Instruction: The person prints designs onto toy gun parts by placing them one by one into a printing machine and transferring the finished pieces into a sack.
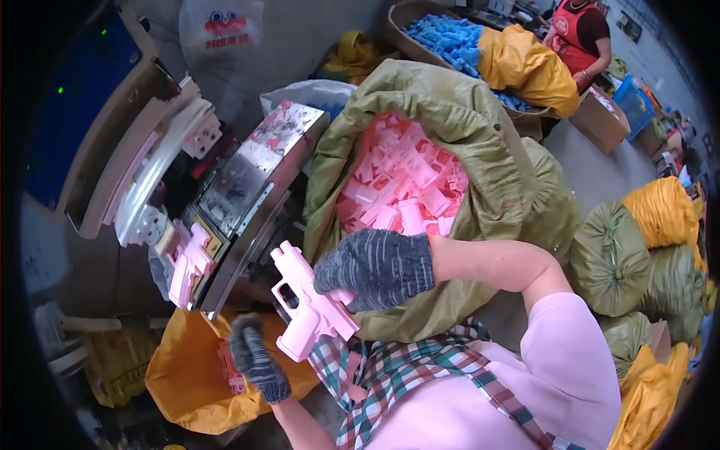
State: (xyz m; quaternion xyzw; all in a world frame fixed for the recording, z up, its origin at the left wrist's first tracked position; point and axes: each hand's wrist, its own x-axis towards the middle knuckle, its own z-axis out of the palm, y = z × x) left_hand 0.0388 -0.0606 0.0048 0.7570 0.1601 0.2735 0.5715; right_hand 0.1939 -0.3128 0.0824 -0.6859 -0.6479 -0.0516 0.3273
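The right hand (375, 271), in a dark grey knit glove, grips a pink toy gun (313, 306) by its upper rear part, fingers folded round it. The gun is held in the air in front of the body, tilted, its front end up and to the left and its handle pointing down. The right arm comes in from the right with the elbow bent, the forearm running almost level across the lower part of the big green sack (427, 90).

The left hand (259, 358), gloved alike, is raised just beside the gun's handle, its forearm rising from the lower edge. Its fingers are bent and a small gap parts it from the gun; how far they are closed I cannot tell.

To the left, the long metal edge of a machine (244, 184) slants close by, leaving a narrow gap to the gun; a matching pink piece (193, 262) sits at its near end. Above the right hand, the green sack's thick rolled rim surrounds pink plastic parts (405, 184). Below the left hand, an orange sack (180, 375) gapes open, with pink parts inside.
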